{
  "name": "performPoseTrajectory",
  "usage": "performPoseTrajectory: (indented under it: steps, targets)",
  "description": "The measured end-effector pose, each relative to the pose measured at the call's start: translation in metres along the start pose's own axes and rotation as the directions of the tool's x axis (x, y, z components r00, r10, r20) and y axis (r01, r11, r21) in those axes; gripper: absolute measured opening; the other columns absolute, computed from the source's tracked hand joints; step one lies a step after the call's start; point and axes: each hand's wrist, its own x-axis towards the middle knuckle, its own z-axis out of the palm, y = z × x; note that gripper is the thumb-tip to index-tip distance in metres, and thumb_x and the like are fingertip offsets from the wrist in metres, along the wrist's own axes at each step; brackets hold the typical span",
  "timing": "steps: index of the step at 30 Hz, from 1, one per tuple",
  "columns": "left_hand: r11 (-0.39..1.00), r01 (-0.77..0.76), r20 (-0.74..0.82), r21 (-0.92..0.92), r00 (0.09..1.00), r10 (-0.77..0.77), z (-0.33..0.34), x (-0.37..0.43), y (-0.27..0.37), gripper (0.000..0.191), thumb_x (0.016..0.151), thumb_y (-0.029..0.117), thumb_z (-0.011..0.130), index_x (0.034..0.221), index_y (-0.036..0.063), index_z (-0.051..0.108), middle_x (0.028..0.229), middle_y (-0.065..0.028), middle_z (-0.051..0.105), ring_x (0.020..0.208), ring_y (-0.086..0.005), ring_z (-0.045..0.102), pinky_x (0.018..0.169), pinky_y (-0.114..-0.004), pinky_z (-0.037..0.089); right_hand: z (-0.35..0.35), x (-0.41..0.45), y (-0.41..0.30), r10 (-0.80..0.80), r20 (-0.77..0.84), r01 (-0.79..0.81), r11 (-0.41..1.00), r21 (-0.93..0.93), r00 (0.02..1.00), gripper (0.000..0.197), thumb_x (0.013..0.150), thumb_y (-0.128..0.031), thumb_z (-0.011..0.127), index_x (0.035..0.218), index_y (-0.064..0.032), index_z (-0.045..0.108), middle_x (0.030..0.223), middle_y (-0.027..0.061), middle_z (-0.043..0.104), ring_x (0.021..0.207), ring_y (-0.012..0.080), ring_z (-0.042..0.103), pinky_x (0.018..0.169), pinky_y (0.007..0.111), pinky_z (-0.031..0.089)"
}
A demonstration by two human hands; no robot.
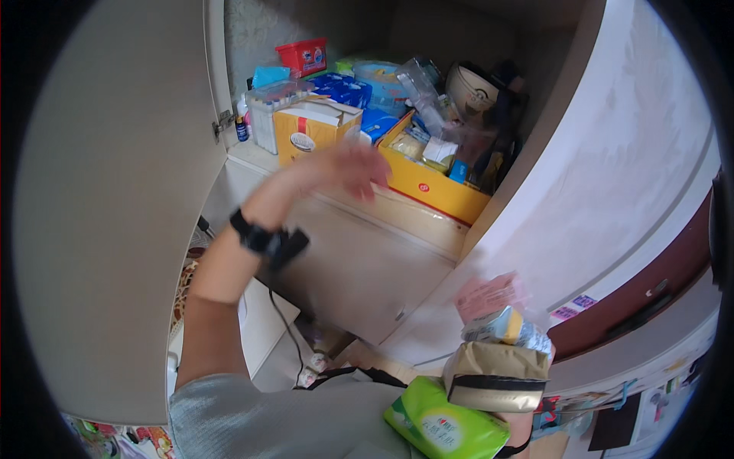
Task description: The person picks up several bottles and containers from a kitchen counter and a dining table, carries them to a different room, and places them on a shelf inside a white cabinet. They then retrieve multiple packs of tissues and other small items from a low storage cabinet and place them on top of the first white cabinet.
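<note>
Blurred by motion, my left hand (356,167) is in front of the cupboard shelf, fingers apart, with no object visible in it. It overlaps the yellow carton (289,135) in view; whether they touch cannot be told. Just right of it stands an open yellow box (438,195) filled with small packets. My right hand (520,426), mostly hidden, supports a stack at my front: a green tissue pack (447,421), a gold-coloured pack (498,376), a blue-and-white packet (507,330) and a pink packet (490,295).
On the shelf are a clear case of markers (265,123), a red tub (304,57), blue packs (341,89), a light-blue bucket (381,86) and a cream bowl-like container (470,89). The cupboard door (114,218) stands open at left. A black cable (285,324) hangs below.
</note>
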Motion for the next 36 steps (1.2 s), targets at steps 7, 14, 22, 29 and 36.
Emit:
performPoseTrajectory:
  steps: [7,14,22,29,36]
  targets:
    - [0.824,0.286,-0.442,0.490,0.896,-0.048,-0.103,0.072,0.035,0.034,0.085,0.041,0.057,0.092,0.0079,0.062,0.086,-0.0059,0.065,0.078,-0.0126,0.063,0.066,-0.028,0.051,-0.008,0.002,0.014,0.075,-0.049,-0.071,0.994,0.084,0.996,0.051,0.064,-0.022,0.073,0.107,-0.0016,0.057,0.115,0.0171,0.044,0.108,0.0332,0.043,0.094,0.041,0.031]
    - [0.087,0.589,-0.569,0.803,0.802,-0.179,-0.182,0.158,-0.006,0.051,0.074,0.042,0.068,0.105,0.0017,0.063,0.108,-0.0163,0.062,0.099,-0.0287,0.059,0.085,-0.038,0.044,-0.008,0.014,0.022,0.093,-0.060,-0.086,0.990,0.109,0.994,0.047,0.066,-0.019,0.072,0.107,-0.0018,0.057,0.115,0.0170,0.043,0.107,0.0332,0.044,0.094,0.041,0.031]
    - [0.022,0.800,-0.715,0.599,0.547,-0.436,-0.212,0.185,-0.018,0.070,0.064,0.049,0.075,0.118,0.0080,0.057,0.126,-0.0103,0.053,0.118,-0.0251,0.048,0.097,-0.036,0.036,-0.006,0.022,0.029,0.091,-0.061,-0.083,0.988,0.127,0.994,0.048,0.066,-0.019,0.073,0.107,-0.0020,0.057,0.116,0.0169,0.043,0.108,0.0333,0.044,0.094,0.041,0.031]
    - [0.125,0.862,-0.691,0.490,0.472,-0.547,-0.205,0.209,-0.017,0.071,0.061,0.041,0.080,0.120,0.0090,0.056,0.128,-0.0094,0.051,0.117,-0.0233,0.048,0.095,-0.036,0.039,-0.005,0.023,0.026,0.097,-0.078,-0.088,0.990,0.107,0.992,0.049,0.065,-0.019,0.074,0.107,-0.0023,0.057,0.116,0.0168,0.043,0.108,0.0333,0.043,0.094,0.041,0.031]
    - [0.167,0.864,-0.702,0.475,0.486,-0.521,-0.207,0.211,-0.021,0.073,0.057,0.037,0.082,0.120,0.0090,0.056,0.126,-0.0073,0.053,0.115,-0.0227,0.050,0.094,-0.036,0.040,-0.005,0.020,0.026,0.093,-0.073,-0.086,0.992,0.090,0.993,0.050,0.064,-0.020,0.074,0.107,-0.0025,0.057,0.116,0.0167,0.043,0.108,0.0334,0.043,0.094,0.041,0.031]
